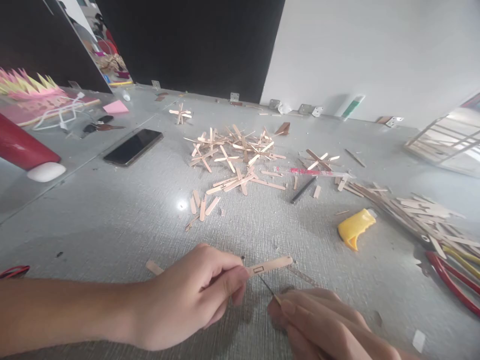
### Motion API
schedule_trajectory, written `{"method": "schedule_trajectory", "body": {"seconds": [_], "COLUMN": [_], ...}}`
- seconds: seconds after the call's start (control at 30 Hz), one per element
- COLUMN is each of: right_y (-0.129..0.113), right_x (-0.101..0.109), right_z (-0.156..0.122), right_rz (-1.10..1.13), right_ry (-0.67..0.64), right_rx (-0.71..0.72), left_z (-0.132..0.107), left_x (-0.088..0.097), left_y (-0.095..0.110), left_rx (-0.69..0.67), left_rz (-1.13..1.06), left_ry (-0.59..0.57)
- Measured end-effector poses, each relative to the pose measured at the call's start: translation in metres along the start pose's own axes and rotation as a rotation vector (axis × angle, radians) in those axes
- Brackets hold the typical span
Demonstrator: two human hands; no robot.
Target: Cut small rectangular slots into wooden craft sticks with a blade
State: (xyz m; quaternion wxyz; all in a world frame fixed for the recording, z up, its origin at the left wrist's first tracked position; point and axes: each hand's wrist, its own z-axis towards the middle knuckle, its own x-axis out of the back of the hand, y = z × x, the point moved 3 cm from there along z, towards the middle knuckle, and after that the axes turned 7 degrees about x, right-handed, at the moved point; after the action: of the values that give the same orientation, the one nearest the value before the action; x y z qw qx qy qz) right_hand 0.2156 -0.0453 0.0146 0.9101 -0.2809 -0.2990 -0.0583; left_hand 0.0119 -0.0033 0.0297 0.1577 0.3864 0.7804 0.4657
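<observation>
My left hand pinches a wooden craft stick between thumb and fingers. The stick points right, with a small dark rectangle marked on its face near my fingertips. In my right hand is a thin tool with a slender dark metal tip; its handle is mostly hidden by the fingers. The tip lies just below the stick, close to the marked rectangle; whether they touch I cannot tell. Part of another craft stick shows behind my left wrist. A translucent ruler-like strip lies beyond my right hand.
Crossed craft sticks are heaped mid-table, with short cut pieces nearer me. A yellow-bodied object, a dark pen, red-handled scissors or pliers and loose sticks lie right. A phone and red cylinder are left.
</observation>
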Motion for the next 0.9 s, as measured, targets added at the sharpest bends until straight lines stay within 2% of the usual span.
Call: {"method": "schedule_trajectory", "body": {"seconds": [0.1,0.23,0.47,0.67,0.77,0.9], "right_y": [0.003,0.006,0.002,0.002,-0.002,-0.006], "right_x": [0.001,-0.002,0.000,0.003,0.002,0.002], "right_z": [-0.003,-0.007,0.000,0.009,0.009,0.010], "right_rz": [0.005,0.027,0.036,-0.020,-0.058,-0.113], "right_ry": [-0.018,-0.104,-0.102,-0.046,0.001,0.060], "right_rx": [-0.009,-0.049,-0.010,0.032,0.058,-0.018], "left_z": [0.000,-0.001,-0.004,-0.002,-0.004,-0.007], "left_x": [-0.001,-0.001,-0.001,-0.002,0.001,0.005], "left_y": [-0.001,0.001,0.000,-0.004,-0.003,0.000], "left_rx": [0.002,-0.005,-0.007,0.034,0.017,-0.007], "left_rz": [0.016,0.072,0.172,0.019,-0.029,-0.052], "left_ry": [0.011,0.036,0.090,0.042,0.070,0.127]}}
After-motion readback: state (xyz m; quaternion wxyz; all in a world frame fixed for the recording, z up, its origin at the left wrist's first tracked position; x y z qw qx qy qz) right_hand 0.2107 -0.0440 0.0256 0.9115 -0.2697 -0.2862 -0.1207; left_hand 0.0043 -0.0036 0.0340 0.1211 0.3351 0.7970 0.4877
